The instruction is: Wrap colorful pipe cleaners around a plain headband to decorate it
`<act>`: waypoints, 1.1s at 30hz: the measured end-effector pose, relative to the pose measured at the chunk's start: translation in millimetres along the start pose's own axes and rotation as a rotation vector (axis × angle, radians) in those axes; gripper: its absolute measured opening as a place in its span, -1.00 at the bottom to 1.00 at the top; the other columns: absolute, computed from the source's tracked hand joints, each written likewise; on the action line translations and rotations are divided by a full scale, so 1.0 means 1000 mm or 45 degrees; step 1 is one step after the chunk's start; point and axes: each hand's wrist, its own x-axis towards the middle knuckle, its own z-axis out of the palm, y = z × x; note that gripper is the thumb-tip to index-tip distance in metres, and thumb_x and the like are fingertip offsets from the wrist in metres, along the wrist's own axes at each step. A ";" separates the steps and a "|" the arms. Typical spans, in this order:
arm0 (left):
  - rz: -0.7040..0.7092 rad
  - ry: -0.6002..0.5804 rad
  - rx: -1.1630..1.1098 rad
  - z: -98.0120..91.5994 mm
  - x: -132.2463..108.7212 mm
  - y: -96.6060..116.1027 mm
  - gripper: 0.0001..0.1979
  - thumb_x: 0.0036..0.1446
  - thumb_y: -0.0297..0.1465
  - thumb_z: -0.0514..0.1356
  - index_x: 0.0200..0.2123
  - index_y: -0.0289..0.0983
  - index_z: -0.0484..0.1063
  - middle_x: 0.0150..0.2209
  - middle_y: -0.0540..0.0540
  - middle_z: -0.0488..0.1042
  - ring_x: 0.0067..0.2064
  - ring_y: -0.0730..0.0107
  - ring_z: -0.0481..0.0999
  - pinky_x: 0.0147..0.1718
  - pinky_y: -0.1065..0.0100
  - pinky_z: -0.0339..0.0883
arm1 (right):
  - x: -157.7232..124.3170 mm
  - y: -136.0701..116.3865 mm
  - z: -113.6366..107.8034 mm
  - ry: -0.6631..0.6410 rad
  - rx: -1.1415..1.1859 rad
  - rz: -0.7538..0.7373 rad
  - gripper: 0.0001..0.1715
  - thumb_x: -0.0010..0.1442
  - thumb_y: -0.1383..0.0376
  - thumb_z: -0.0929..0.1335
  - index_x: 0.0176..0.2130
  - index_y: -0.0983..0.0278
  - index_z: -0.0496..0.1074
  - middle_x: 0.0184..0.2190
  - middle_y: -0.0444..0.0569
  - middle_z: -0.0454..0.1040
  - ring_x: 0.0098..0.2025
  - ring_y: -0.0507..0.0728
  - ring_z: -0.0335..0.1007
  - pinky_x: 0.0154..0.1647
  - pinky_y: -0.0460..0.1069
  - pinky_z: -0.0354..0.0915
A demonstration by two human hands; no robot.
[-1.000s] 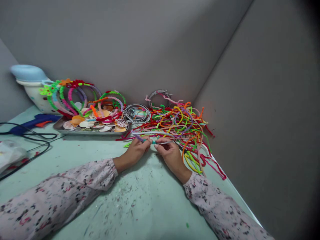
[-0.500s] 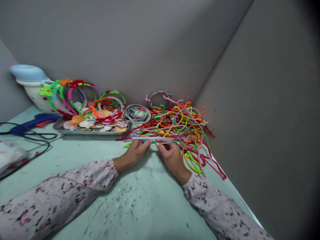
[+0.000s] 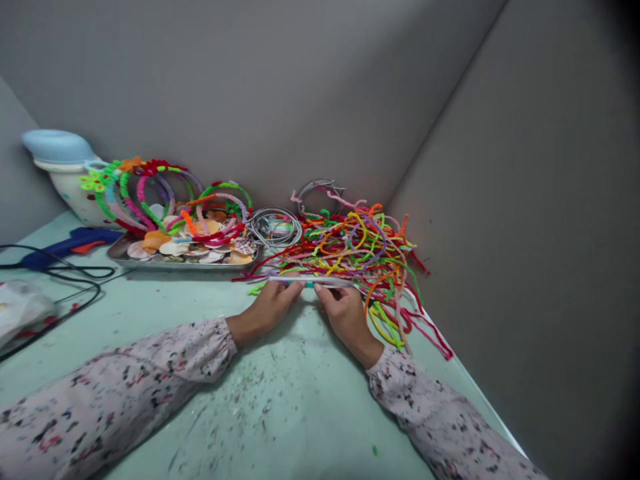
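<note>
A thin grey wire hoop [image 3: 325, 278], seen almost edge-on, spans both hands just above the table. Purple fuzz shows at its left end, and a short teal pipe-cleaner wrapping [image 3: 309, 285] lies between my fingertips. My left hand [image 3: 270, 305] is closed, pinching the hoop just left of the teal part. On the other side, my right hand [image 3: 350, 317] pinches it between thumb and fingers. Right behind the hands spreads a tangled pile of coloured pipe cleaners [image 3: 345, 243]. The fingers' far sides are hidden.
A metal tray [image 3: 190, 266] of seashells [image 3: 173, 248] stands at the left, with pipe-cleaner hoops [image 3: 143, 193] on it. Coiled grey wire [image 3: 275, 230] lies beside it. Farther left are a blue glue gun [image 3: 50, 252], a black cable [image 3: 93, 287] and a blue-lidded container [image 3: 75, 187]. Walls border the table [image 3: 280, 413].
The right fingertips have shifted slightly right along the hoop, showing a little more of the teal wrapping. Both hands still grip the hoop in nearly the same place.
</note>
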 end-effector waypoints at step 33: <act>0.192 -0.061 0.067 -0.002 -0.002 0.010 -0.76 0.16 -0.36 0.00 -0.54 -0.27 0.18 -0.59 0.09 0.15 -0.50 0.48 0.15 -0.49 0.41 0.03 | 0.000 -0.012 -0.005 -0.047 -0.229 0.053 -0.73 0.17 0.20 0.27 -0.46 0.28 0.43 -0.56 -0.11 0.42 -0.51 0.07 0.27 -0.48 -0.07 0.16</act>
